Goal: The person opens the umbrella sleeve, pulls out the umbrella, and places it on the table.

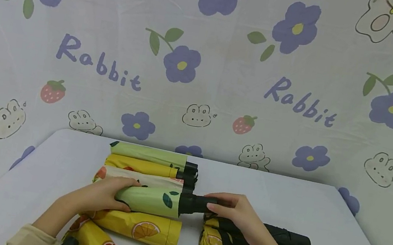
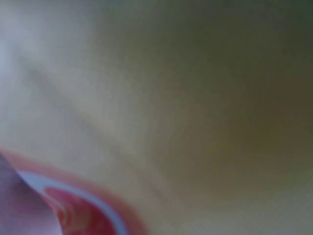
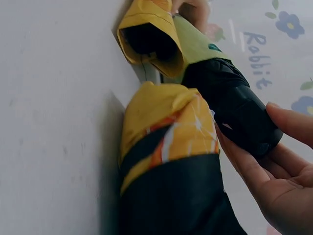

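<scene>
Both hands hold one folded umbrella with a pale green leaf-print sleeve. The left hand grips the sleeve's left end. With thumb and fingers the right hand pinches the black handle at the other end. Just in front of it lies a yellow orange-print sleeve, its open end showing dark inside in the right wrist view. Below the right hand lie two folded black umbrellas with yellow orange-print parts. The left wrist view is mostly a blur, with a red fruit print in its lower left corner.
Behind the hands lie a green sleeved umbrella, a yellow one and a cream one, handles to the right. Another yellow orange-print piece lies at the front left. The white table ends at a printed cloth backdrop.
</scene>
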Available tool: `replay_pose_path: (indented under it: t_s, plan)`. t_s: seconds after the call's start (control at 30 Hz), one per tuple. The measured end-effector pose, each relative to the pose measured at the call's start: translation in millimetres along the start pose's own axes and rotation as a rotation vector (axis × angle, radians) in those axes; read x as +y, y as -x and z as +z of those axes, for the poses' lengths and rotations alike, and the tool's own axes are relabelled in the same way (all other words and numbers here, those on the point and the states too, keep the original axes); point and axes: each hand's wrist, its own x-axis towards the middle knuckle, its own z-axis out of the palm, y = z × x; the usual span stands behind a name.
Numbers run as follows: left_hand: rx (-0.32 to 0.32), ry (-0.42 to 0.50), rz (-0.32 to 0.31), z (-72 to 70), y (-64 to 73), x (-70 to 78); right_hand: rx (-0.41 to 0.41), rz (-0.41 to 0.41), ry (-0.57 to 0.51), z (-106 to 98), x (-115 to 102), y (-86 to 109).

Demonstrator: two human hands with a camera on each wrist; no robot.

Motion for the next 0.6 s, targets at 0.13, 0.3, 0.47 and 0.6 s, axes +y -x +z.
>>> replay_pose_path:
  t_s: [0.13,0.3,0.47,0.6]
  plan:
    - [-0.005,-0.007,0.009,0.7,-1.1,-2.0,0.01,0.015,0.001,-8.1,1.8,4.7]
    - [-0.013,-0.009,0.022,0.9,-1.7,-4.1,0.011,0.02,-0.004,-18.9,5.2,8.3]
    - [-0.024,-0.003,0.019,0.5,-2.0,-4.6,0.011,0.03,-0.006,-27.9,8.1,11.4]
    - [-0.026,-0.006,0.015,0.4,-1.8,-5.0,0.012,0.041,-0.016,-33.1,9.9,13.8]
